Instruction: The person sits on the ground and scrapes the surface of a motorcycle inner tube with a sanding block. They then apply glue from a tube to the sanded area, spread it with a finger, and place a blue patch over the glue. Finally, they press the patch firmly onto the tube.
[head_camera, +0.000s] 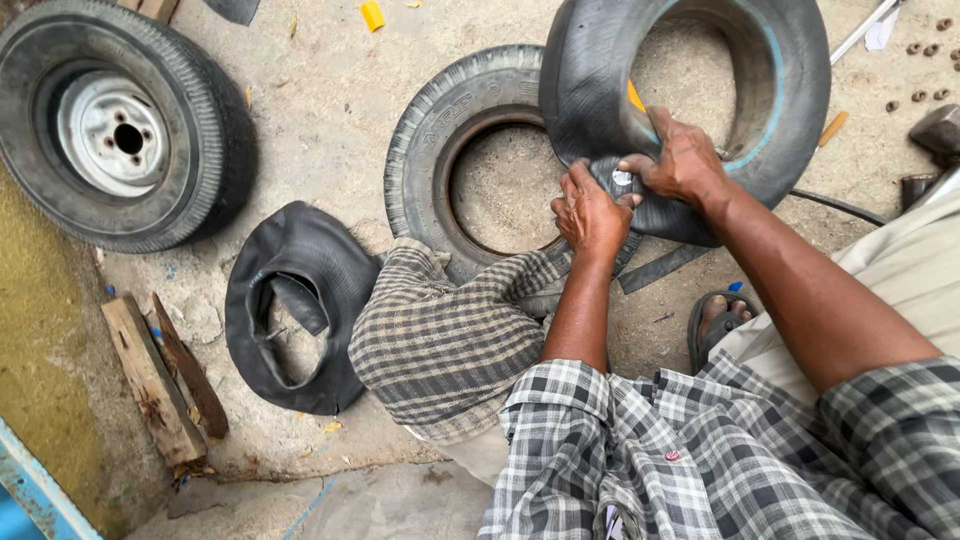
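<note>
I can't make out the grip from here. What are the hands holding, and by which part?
Both the left hand and the right hand hold the black inner tube at its lower edge, pinching the rubber around a small pale patch.

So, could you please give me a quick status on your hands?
Left hand and right hand both gripping the inner tube. Pale patch between thumbs. Bare tyre beneath.
</note>
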